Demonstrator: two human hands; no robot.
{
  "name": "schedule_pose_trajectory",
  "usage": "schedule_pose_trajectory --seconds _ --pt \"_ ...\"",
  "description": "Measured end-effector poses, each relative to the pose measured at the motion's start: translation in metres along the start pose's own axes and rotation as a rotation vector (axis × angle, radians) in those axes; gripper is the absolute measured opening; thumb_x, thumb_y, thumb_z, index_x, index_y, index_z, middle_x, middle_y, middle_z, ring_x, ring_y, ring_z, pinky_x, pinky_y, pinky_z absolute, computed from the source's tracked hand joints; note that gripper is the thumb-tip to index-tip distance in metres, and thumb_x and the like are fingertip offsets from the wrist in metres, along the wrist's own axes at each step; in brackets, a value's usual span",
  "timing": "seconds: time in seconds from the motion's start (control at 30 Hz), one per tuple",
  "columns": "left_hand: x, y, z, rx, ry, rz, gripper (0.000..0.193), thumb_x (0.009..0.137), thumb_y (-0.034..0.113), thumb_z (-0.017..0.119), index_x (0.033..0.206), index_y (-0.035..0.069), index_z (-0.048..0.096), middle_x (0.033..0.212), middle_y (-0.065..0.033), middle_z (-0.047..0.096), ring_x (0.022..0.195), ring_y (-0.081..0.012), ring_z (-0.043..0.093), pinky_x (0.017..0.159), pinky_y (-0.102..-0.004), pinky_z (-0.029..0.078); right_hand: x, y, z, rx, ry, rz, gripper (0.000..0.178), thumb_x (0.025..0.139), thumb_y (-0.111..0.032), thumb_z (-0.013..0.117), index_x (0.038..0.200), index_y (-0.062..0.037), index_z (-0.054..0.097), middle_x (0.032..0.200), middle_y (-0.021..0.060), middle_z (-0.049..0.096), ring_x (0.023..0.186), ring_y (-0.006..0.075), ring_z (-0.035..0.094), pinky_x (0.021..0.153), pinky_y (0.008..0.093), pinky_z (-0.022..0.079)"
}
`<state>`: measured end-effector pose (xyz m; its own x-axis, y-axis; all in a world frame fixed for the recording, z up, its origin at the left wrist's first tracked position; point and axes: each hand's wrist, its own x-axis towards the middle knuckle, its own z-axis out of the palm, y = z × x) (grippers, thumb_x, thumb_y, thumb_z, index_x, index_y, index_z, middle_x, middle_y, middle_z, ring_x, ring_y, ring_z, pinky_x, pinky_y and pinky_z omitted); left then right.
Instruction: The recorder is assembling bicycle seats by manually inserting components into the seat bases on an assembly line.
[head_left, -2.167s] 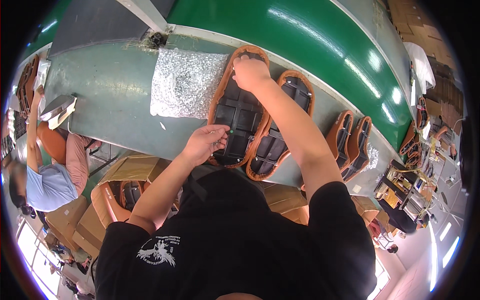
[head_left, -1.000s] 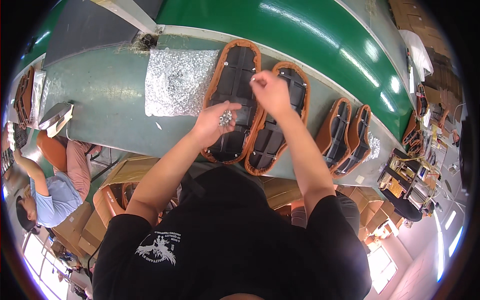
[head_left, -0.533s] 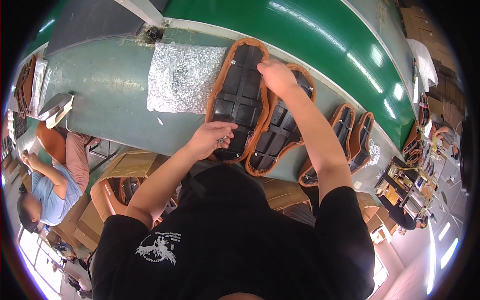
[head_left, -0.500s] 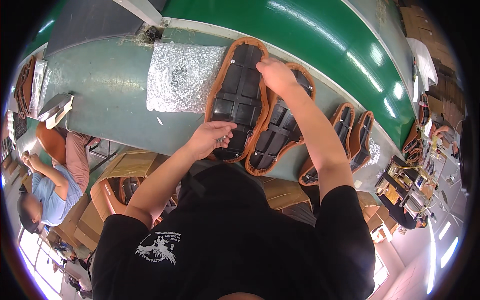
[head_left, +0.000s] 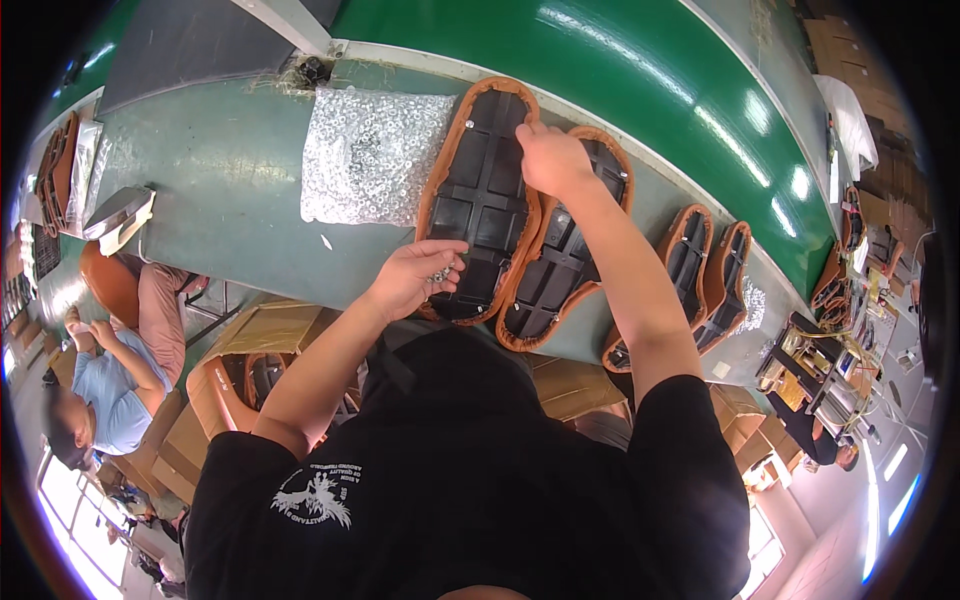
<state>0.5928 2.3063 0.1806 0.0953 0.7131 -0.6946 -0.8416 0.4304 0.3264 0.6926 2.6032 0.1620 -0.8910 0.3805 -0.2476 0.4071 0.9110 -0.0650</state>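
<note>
Two long seat-like pads with brown covers and black ribbed plastic backs lie back side up on the green table. My right hand (head_left: 554, 160) is closed, its fingertips at the upper right edge of the left pad (head_left: 490, 160); whatever they pinch is hidden. Over that pad's lower left part, my left hand (head_left: 418, 278) is curled around several small metal nuts (head_left: 440, 273), with thumb and forefinger close together. The second pad (head_left: 555, 270) lies against the first, partly under my right forearm. A flat heap of shiny small nuts (head_left: 375, 155) spreads left of the pads.
Two more brown-edged pads (head_left: 722, 285) lie farther right, near another scatter of small metal pieces (head_left: 755, 305). A green raised strip (head_left: 640, 75) runs behind the table. Open cardboard boxes (head_left: 265, 335) stand at the near edge. A person in light blue (head_left: 125, 385) sits at left.
My left hand has turned a little, showing more of the nuts in it. My right hand stays at the pad's upper edge. The seated person's arms have shifted.
</note>
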Motion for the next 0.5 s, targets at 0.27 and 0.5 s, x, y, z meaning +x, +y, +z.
schedule_pose_trajectory --seconds 0.27,0.5 --pt "-0.010 -0.009 -0.010 -0.093 0.159 -0.010 0.030 0.107 0.029 0.054 0.108 0.003 0.067 0.095 -0.0067 0.068 0.083 -0.0172 0.065 0.074 -0.0307 0.055 -0.046 -0.049 -0.033 0.075 0.094 0.007 0.013 0.083 -0.017 0.066 0.091 -0.0076 0.069 0.095 0.0088 0.065 0.092 0.0290 0.068 0.076 0.0417 0.058" --pt "-0.013 -0.044 -0.028 -0.278 0.083 -0.046 0.030 0.109 0.027 0.046 0.115 0.003 0.062 0.104 -0.0096 0.069 0.097 -0.0255 0.069 0.086 -0.0431 0.060 -0.148 -0.187 -0.012 0.435 0.272 -0.242 0.017 0.081 -0.019 0.074 0.086 -0.0047 0.065 0.093 0.0068 0.055 0.092 0.0288 0.062 0.077 0.0422 0.053"
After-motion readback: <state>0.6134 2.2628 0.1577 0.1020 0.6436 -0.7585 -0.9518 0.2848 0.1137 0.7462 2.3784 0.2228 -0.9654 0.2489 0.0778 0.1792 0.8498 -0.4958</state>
